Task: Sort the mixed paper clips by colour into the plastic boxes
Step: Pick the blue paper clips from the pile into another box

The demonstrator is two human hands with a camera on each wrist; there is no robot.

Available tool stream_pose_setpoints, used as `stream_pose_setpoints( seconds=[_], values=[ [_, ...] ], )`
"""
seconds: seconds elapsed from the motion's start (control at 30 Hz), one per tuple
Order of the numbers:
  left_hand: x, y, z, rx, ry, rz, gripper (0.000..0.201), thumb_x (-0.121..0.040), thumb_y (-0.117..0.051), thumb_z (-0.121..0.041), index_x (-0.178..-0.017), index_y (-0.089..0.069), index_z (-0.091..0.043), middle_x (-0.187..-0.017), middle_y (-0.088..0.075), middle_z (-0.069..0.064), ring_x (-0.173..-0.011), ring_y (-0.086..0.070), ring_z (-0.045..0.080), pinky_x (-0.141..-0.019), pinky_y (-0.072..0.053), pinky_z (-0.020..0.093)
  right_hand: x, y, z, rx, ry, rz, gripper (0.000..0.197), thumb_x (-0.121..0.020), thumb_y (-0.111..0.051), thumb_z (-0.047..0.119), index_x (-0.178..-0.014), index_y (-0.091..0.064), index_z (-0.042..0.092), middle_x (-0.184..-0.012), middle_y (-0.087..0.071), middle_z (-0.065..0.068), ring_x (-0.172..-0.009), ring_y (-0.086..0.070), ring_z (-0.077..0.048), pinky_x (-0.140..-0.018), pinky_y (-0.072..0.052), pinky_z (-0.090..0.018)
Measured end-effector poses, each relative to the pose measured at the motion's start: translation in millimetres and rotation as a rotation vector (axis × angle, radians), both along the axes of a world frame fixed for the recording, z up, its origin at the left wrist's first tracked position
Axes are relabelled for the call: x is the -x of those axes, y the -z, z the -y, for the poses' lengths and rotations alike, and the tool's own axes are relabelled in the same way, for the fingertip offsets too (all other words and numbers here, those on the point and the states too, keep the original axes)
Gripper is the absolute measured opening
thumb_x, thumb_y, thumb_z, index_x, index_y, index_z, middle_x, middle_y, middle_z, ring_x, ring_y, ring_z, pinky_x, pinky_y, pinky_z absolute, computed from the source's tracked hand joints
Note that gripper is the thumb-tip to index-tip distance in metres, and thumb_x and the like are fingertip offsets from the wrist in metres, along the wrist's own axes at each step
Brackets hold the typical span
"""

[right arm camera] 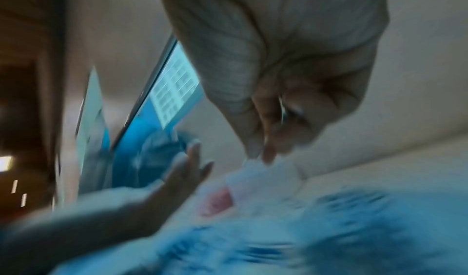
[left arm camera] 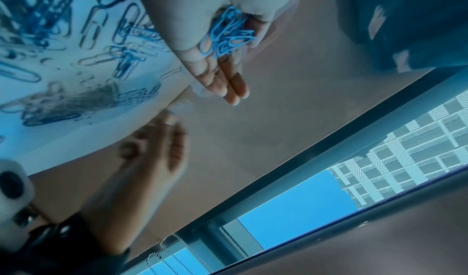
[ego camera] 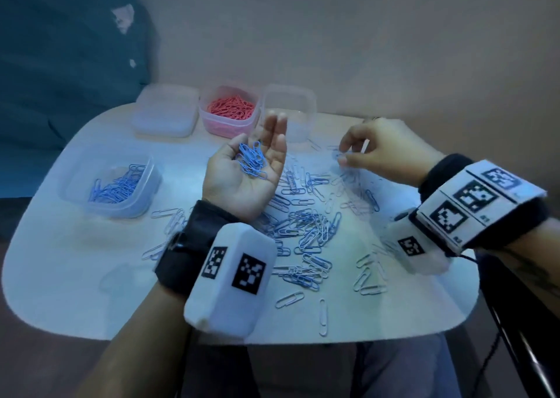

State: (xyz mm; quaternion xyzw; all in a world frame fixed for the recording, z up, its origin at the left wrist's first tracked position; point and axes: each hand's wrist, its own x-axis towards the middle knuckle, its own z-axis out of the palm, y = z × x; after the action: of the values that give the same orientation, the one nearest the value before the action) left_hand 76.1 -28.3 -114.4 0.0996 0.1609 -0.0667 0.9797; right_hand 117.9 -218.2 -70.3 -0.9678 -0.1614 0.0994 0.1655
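At the centre of the head view, the left hand (ego camera: 242, 173) lies palm up, fingers nearly straight, cradling a small heap of blue clips (ego camera: 253, 161). To its right, the right hand (ego camera: 381, 152) has its grip pinched, thumb against fingertips; whether it has a clip I cannot tell. Loose paper clips (ego camera: 306, 231) litter the bench (ego camera: 75, 276) below. At left sits a box of blue clips (ego camera: 113, 185); at the upper middle, a box of red clips (ego camera: 230, 111) between two clear boxes.
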Motion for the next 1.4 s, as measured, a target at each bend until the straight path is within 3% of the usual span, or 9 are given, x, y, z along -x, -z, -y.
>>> stream_pose_setpoints(
  seconds=[0.13,0.57,0.73,0.87,0.97,1.1,1.2,1.3,1.4],
  values=[
    [0,3,0,0.024,-0.017,-0.013,0.043,-0.087,-0.032,-0.013,-0.076,-0.068,0.006,-0.078,-0.07,0.013,-0.069,-0.071,0.026,-0.063,-0.057,0.031,8,3,0,-0.049,-0.128,-0.065,0.013,-0.08,-0.069,0.019,-0.093,-0.068,0.015,-0.079,-0.047,0.01,-0.065,-0.045,0.0,-0.06,-0.037,-0.011],
    [8,-14,8,0.013,-0.015,-0.004,0.038,-0.075,-0.036,-0.009,-0.078,-0.07,0.007,-0.084,-0.071,0.014,-0.076,-0.071,0.028,-0.065,-0.057,0.034,8,15,-34,0.135,-0.164,-0.121,0.008,-0.081,-0.063,0.012,-0.076,-0.058,0.016,-0.082,-0.06,-0.001,-0.082,-0.055,-0.019,-0.073,-0.046,-0.029],
    [32,-28,16,0.068,-0.03,0.054,0.034,-0.076,-0.034,-0.009,-0.09,-0.063,0.003,-0.087,-0.071,0.015,-0.115,-0.056,0.02,-0.067,-0.057,0.034,16,10,-33,0.113,-0.114,-0.069,0.014,-0.084,-0.053,0.006,-0.087,-0.066,0.004,-0.083,-0.065,-0.01,-0.078,-0.06,-0.023,-0.07,-0.046,-0.026],
    [52,-28,22,-0.006,-0.044,0.04,0.033,-0.089,-0.03,-0.01,-0.089,-0.062,-0.001,-0.083,-0.071,0.012,-0.131,-0.044,0.021,-0.074,-0.055,0.033,30,-3,-22,-0.2,-0.004,-0.17,0.012,-0.085,-0.055,0.003,-0.088,-0.066,0.004,-0.069,-0.061,-0.002,-0.038,-0.052,0.002,-0.042,-0.038,-0.01],
    [65,-29,26,-0.041,-0.042,0.025,0.028,-0.085,-0.032,-0.011,-0.091,-0.059,-0.003,-0.088,-0.069,0.012,-0.131,-0.043,0.022,-0.09,-0.044,0.035,49,-24,-17,-0.519,0.07,-0.246,0.01,-0.087,-0.054,0.004,-0.083,-0.061,0.009,-0.067,-0.057,0.0,-0.04,-0.046,-0.001,-0.04,-0.029,-0.014],
    [74,-33,37,-0.06,-0.039,-0.011,0.039,-0.098,-0.023,-0.021,-0.092,-0.056,-0.003,-0.101,-0.064,0.014,-0.115,-0.054,0.025,-0.094,-0.041,0.038,71,-49,-35,-0.708,-0.049,-0.234,0.014,-0.083,-0.059,0.0,-0.073,-0.061,0.01,-0.065,-0.059,-0.006,-0.039,-0.045,0.0,-0.038,-0.031,-0.012],
    [79,-34,46,-0.016,-0.036,0.037,0.038,-0.1,-0.025,-0.024,-0.089,-0.056,-0.003,-0.082,-0.067,0.015,-0.081,-0.065,0.024,-0.069,-0.057,0.035,80,-51,-53,-0.593,-0.163,-0.129,0.003,-0.078,-0.067,0.001,-0.081,-0.067,0.002,-0.069,-0.065,-0.008,-0.052,-0.059,-0.008,-0.052,-0.05,-0.017],
    [82,-33,40,0.019,-0.057,0.059,0.043,-0.101,-0.023,-0.023,-0.087,-0.058,-0.002,-0.081,-0.07,0.015,-0.077,-0.068,0.027,-0.063,-0.057,0.037,64,-49,-46,-0.677,0.009,0.185,0.01,-0.076,-0.071,0.007,-0.086,-0.069,0.004,-0.067,-0.06,0.008,-0.058,-0.054,0.003,-0.064,-0.046,-0.012],
    [88,-26,24,0.058,-0.124,0.059,0.054,-0.1,-0.023,-0.024,-0.073,-0.064,-0.002,-0.075,-0.071,0.015,-0.069,-0.071,0.027,-0.059,-0.057,0.037,48,-46,-29,-0.422,0.067,0.098,0.012,-0.08,-0.07,0.011,-0.09,-0.07,0.006,-0.084,-0.068,-0.002,-0.075,-0.057,-0.01,-0.079,-0.048,-0.019]
  ],
)
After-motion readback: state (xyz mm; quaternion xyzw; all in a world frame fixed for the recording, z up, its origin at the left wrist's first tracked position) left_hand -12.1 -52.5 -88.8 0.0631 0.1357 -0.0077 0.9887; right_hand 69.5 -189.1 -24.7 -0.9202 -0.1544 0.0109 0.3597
